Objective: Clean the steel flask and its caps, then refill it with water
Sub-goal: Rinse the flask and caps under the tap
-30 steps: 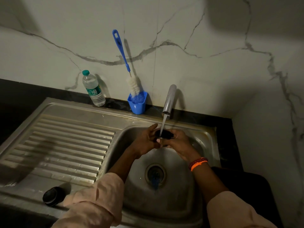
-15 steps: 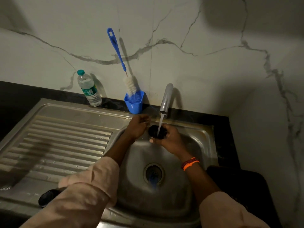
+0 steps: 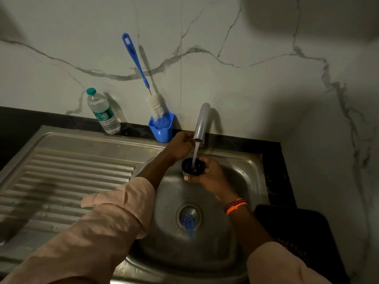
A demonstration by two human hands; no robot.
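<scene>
Cap (image 3: 192, 166): one, black, round, steel-rimmed, open side up under tap (image 3: 202, 124) stream. Right hand (image 3: 209, 173) fingers curl round it. Left hand (image 3: 181, 145) curls beside tap; grip unclear. One bottle (image 3: 102, 111), one brush (image 3: 141, 78).

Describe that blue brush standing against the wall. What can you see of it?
The bottle brush has a long, thin blue plastic handle with a slot at its top end, a short bare wire neck, and a white fluffy bristle head. It stands head down in a small blue cup on the dark ledge behind the sink, tilted with its handle leaning leftward against the marble wall. Neither hand touches it.
</scene>
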